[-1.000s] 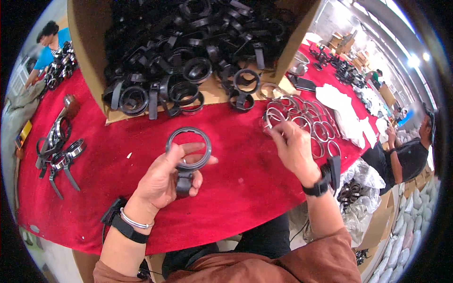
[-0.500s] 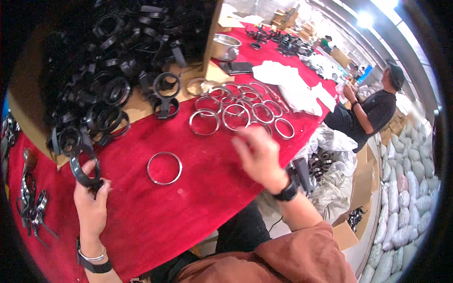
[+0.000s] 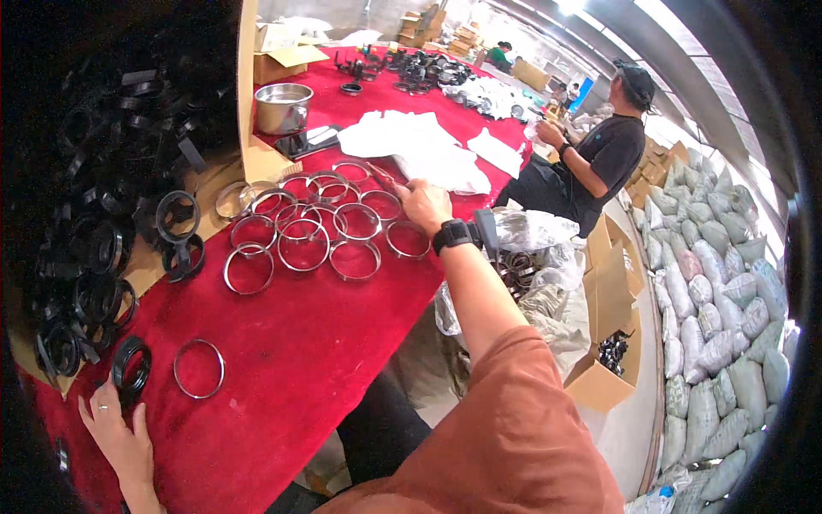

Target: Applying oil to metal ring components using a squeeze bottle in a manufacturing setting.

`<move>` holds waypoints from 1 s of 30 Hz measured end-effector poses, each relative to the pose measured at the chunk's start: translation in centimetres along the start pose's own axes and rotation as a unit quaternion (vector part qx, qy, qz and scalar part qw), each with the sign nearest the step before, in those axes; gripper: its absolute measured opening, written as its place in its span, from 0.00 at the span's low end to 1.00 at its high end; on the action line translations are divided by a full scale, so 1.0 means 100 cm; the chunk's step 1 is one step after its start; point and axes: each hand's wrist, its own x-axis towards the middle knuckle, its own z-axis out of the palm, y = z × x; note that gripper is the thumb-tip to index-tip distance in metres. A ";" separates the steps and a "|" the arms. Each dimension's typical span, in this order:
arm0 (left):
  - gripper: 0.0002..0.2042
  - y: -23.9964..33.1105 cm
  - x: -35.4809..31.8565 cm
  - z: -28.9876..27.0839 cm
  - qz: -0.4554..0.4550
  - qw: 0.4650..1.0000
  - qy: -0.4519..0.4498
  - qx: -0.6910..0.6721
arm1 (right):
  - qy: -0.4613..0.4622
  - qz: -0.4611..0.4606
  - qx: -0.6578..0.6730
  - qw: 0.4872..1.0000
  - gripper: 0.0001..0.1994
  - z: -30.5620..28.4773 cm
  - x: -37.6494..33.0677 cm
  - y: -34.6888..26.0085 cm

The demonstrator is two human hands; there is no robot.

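My left hand (image 3: 120,437) is at the lower left, its fingers apart just below a black ring-shaped part (image 3: 130,370). That part stands tilted on the red cloth beside the heap. A single thin metal ring (image 3: 199,368) lies just right of it. My right arm stretches across the table. The right hand (image 3: 425,206) closes on the end of a slim, reddish tool (image 3: 384,179), whose exact kind I cannot make out. Several silvery metal rings (image 3: 303,246) lie overlapping to the left of this hand.
A large cardboard box (image 3: 250,103) spills black ring parts (image 3: 177,218) onto the table. A metal bowl (image 3: 283,109), a dark phone-like slab (image 3: 304,142) and white cloths (image 3: 419,146) lie farther back. A co-worker (image 3: 604,154) sits at the right edge, near plastic bags (image 3: 544,240) and stacked sacks (image 3: 702,300).
My right hand has moved over the rings to the slim tool. My left hand has lowered the black ring part to the cloth and loosened its fingers. The view has swung right.
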 end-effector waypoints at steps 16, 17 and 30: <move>0.19 -0.002 0.000 -0.004 0.014 0.993 0.110 -0.028 | 0.071 -0.020 -0.107 0.991 0.20 -0.017 0.002 0.002; 0.19 0.001 0.000 -0.006 0.018 0.989 0.111 -0.093 | 0.121 -0.066 -0.071 0.988 0.20 -0.025 -0.004 -0.002; 0.15 0.074 -0.014 -0.037 0.254 0.902 0.019 -0.349 | -0.522 -0.184 0.465 0.691 0.12 -0.061 -0.242 -0.147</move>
